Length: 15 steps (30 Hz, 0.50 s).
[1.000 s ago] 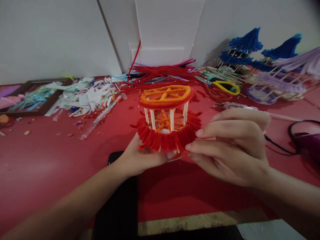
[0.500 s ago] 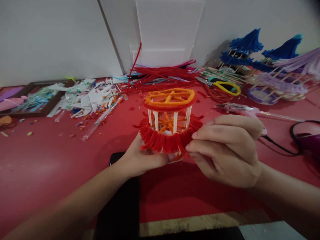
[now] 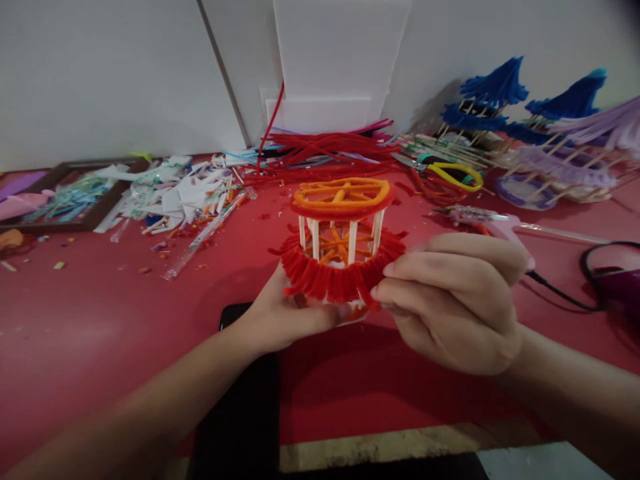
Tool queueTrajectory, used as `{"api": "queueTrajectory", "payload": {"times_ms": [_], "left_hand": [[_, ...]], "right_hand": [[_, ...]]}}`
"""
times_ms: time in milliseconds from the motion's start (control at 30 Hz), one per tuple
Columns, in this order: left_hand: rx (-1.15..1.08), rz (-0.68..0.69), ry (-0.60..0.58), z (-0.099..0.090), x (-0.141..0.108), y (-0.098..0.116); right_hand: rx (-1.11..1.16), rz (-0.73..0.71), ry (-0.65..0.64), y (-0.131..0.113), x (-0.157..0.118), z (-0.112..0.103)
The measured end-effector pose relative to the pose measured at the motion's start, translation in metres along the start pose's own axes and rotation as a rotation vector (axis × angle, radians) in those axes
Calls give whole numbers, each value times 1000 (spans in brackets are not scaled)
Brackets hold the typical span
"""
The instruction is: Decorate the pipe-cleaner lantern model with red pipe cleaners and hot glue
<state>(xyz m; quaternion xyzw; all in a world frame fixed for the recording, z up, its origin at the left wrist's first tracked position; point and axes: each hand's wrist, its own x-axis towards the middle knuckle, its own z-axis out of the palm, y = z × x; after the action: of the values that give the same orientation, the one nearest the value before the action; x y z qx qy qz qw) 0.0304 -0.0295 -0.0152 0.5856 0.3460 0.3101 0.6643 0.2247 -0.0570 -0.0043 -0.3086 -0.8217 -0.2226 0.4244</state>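
A small tower model [image 3: 341, 233] of pipe cleaners and pale sticks stands upright above the table. Its orange ring with crossed spokes rests on the sticks, and a fringe of red pipe-cleaner pieces [image 3: 330, 280] circles the tier below. From underneath on the left, my left hand [image 3: 290, 317] is wrapped round the model's lower part, thumb in front, other fingers mostly hidden. At the fringe's right edge, my right hand [image 3: 455, 303] pinches a red pipe-cleaner piece between thumb and fingertips. The model's base is largely hidden by the left hand and fringe.
A pink glue gun [image 3: 510, 230] with its cable lies at right, near yellow-handled pliers [image 3: 455, 175]. Blue and lilac tower models [image 3: 555, 167] stand behind. Red pipe cleaners [image 3: 325, 153] lie at the back. Scraps [image 3: 185, 193] and a tray [image 3: 100, 215] sit left; a black phone [image 3: 240, 407] lies in front.
The tower model has shifted and tilted very slightly in my left hand. My right hand keeps its pinch at the fringe's right edge, almost unmoved.
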Motion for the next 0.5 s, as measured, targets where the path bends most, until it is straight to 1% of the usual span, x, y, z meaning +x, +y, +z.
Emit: {"api": "queueTrajectory", "payload": {"times_ms": [133, 233, 333, 500], "left_hand": [[-25, -25, 25, 2, 0, 2], [-51, -16, 12, 2, 1, 3], [-42, 10, -17, 2, 2, 4], [-36, 36, -23, 1, 3, 5]], "right_hand": [[24, 48, 14, -4, -1, 6], [27, 74, -6, -4, 0, 4], [11, 61, -26, 0, 2, -1], [-4, 49, -1, 5, 1, -5]]}}
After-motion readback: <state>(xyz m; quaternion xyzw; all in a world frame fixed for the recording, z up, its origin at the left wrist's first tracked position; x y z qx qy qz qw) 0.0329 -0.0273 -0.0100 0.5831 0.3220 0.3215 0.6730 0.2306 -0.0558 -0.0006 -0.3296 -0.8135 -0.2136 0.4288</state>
